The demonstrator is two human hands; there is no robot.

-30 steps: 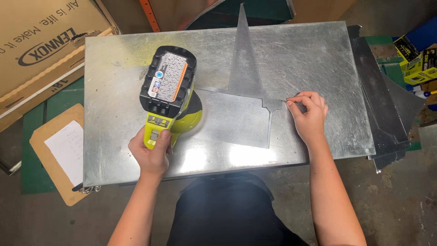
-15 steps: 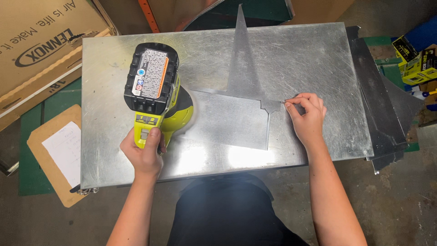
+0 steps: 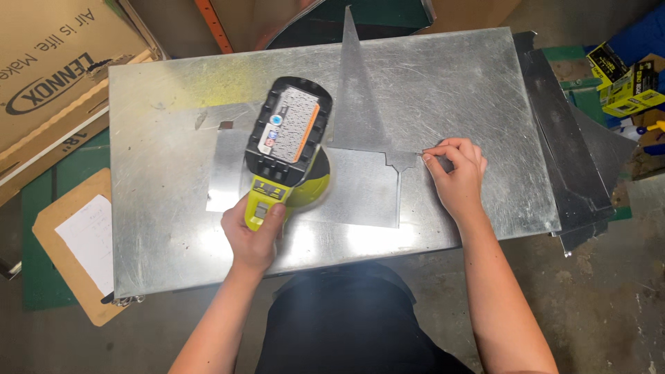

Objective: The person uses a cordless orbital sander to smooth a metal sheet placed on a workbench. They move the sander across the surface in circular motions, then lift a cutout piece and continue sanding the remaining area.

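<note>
My left hand (image 3: 251, 233) grips the handle of a yellow-green cordless power tool (image 3: 289, 149) with a black battery pack on top. The tool stands over a cut sheet-metal piece (image 3: 360, 190) lying flat on a large galvanized metal sheet (image 3: 478, 83). My right hand (image 3: 456, 173) rests on the big sheet at the cut piece's right edge, fingertips pinching or pressing a small notched tab there. A tall pointed strip of the cut piece (image 3: 355, 90) runs toward the far edge.
A cardboard box (image 3: 48, 90) lies at the left. A clipboard with paper (image 3: 76, 242) sits on the green mat at the lower left. Dark metal offcuts (image 3: 568, 173) stick out at the right, with yellow-and-black boxes (image 3: 623, 76) beyond them.
The tool and my left hand have moved right, from the cut piece's left end toward its middle. My right hand stays at the tab.
</note>
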